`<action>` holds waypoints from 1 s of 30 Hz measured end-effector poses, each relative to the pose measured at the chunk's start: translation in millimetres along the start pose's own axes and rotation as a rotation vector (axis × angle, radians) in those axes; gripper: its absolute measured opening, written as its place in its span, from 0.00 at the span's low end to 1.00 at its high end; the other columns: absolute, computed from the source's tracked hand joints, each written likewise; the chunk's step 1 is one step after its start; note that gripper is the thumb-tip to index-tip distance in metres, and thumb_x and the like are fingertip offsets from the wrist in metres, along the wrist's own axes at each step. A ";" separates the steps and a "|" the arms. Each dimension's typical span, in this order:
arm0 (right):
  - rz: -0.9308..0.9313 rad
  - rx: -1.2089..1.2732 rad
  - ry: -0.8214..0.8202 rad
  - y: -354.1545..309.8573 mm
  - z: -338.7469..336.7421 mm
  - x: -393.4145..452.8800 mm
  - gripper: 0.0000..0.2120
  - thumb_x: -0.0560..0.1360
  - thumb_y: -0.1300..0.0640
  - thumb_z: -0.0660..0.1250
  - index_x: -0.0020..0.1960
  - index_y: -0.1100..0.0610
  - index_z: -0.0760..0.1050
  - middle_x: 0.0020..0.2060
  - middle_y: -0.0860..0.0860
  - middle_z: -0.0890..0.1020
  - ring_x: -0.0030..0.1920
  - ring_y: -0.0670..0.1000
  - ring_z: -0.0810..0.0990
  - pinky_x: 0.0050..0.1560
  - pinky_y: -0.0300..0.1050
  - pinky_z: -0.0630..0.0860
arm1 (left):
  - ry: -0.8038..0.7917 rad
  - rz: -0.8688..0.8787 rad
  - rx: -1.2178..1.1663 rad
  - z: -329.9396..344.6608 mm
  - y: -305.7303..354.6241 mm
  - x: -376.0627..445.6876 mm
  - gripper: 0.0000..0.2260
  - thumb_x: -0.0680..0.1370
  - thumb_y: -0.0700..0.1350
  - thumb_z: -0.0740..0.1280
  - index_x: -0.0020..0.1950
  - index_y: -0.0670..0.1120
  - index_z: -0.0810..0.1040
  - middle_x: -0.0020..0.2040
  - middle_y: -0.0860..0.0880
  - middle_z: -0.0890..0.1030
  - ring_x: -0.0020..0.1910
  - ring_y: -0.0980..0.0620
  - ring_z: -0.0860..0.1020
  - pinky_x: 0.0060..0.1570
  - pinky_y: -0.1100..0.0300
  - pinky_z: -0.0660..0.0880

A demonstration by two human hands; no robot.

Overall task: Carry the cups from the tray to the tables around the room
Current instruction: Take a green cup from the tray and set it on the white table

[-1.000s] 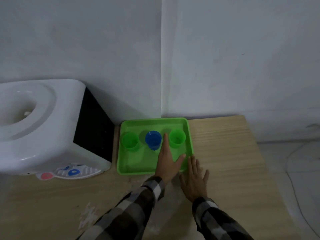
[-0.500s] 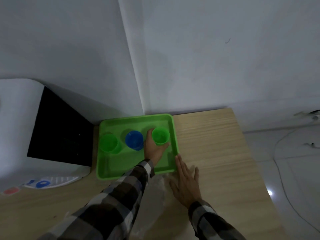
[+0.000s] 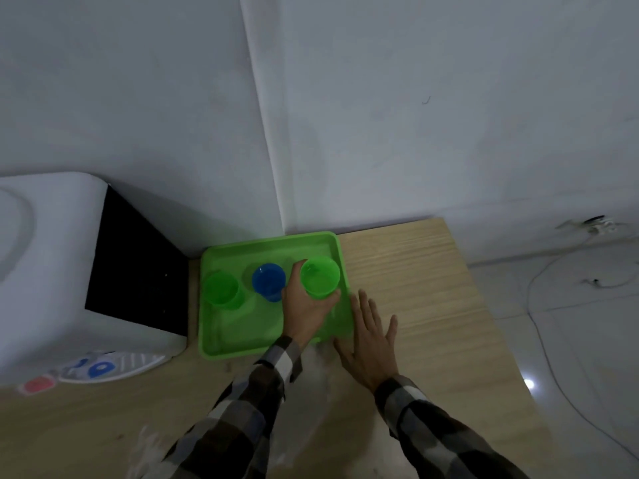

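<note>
1. My left hand [image 3: 306, 305] has its grip closed around the right-hand green cup [image 3: 320, 277] — thumb on the near side, fingers wrapped round the far-left side of its wall.
2. That cup stands upright at the right end of the green tray [image 3: 242, 337], close to the tray's right rim; I cannot tell whether its base touches the tray floor.
3. Two more cups stand upright in the tray to its left: a blue cup [image 3: 269, 281] just beside my knuckles, and another green cup [image 3: 222, 289] near the left rim.
4. My right hand [image 3: 371, 340] lies flat and spread on the tabletop [image 3: 432, 305], holding nothing — its fingertips reach the tray's near-right corner.
5. The tray sits on the tabletop against the wall, just right of a white water dispenser [image 3: 52, 264] with a black side panel.
6. Both my forearms are in checked sleeves [image 3: 242, 420].
</note>
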State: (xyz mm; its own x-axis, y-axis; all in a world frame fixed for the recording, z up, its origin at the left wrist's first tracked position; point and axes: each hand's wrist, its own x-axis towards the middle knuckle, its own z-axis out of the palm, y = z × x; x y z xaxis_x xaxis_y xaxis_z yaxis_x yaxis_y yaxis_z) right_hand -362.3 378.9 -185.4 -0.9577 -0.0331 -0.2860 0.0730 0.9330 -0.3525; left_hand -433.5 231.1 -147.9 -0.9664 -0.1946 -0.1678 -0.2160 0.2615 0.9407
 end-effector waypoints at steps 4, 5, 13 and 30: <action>0.023 0.080 0.076 -22.6 -24.1 -10.8 0.43 0.78 0.29 0.51 0.84 0.50 0.41 0.83 0.47 0.39 0.83 0.51 0.42 0.77 0.73 0.41 | -0.046 0.125 -0.005 -28.0 26.0 -17.5 0.34 0.68 0.43 0.84 0.70 0.49 0.75 0.61 0.53 0.83 0.62 0.52 0.82 0.64 0.54 0.79; 0.024 0.089 0.101 -28.2 -29.6 -15.2 0.43 0.78 0.29 0.51 0.84 0.49 0.42 0.83 0.47 0.39 0.83 0.50 0.42 0.77 0.73 0.41 | -0.056 0.151 -0.004 -36.4 33.2 -23.1 0.33 0.67 0.43 0.84 0.69 0.49 0.75 0.59 0.57 0.83 0.60 0.56 0.82 0.62 0.58 0.79; 0.102 0.036 0.316 -67.8 -61.9 -70.8 0.38 0.79 0.29 0.48 0.83 0.45 0.46 0.83 0.48 0.39 0.83 0.53 0.39 0.77 0.74 0.43 | -0.133 0.291 -0.039 -108.5 77.0 -61.0 0.30 0.63 0.45 0.82 0.64 0.50 0.78 0.55 0.59 0.85 0.54 0.61 0.83 0.54 0.67 0.78; 0.323 0.183 0.585 -90.4 -112.7 -240.9 0.37 0.78 0.29 0.51 0.82 0.39 0.43 0.83 0.48 0.38 0.82 0.50 0.33 0.77 0.72 0.41 | -0.419 0.555 0.068 -160.0 138.9 -170.4 0.29 0.64 0.52 0.83 0.62 0.55 0.78 0.53 0.56 0.86 0.52 0.56 0.85 0.52 0.52 0.82</action>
State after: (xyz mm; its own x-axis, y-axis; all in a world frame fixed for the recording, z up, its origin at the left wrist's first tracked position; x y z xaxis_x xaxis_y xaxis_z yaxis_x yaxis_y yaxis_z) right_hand -169.6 343.0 15.8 -0.8691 0.4829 0.1073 0.3766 0.7865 -0.4894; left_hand -276.5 149.3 58.6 -0.9055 0.3630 0.2200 0.3306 0.2781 0.9019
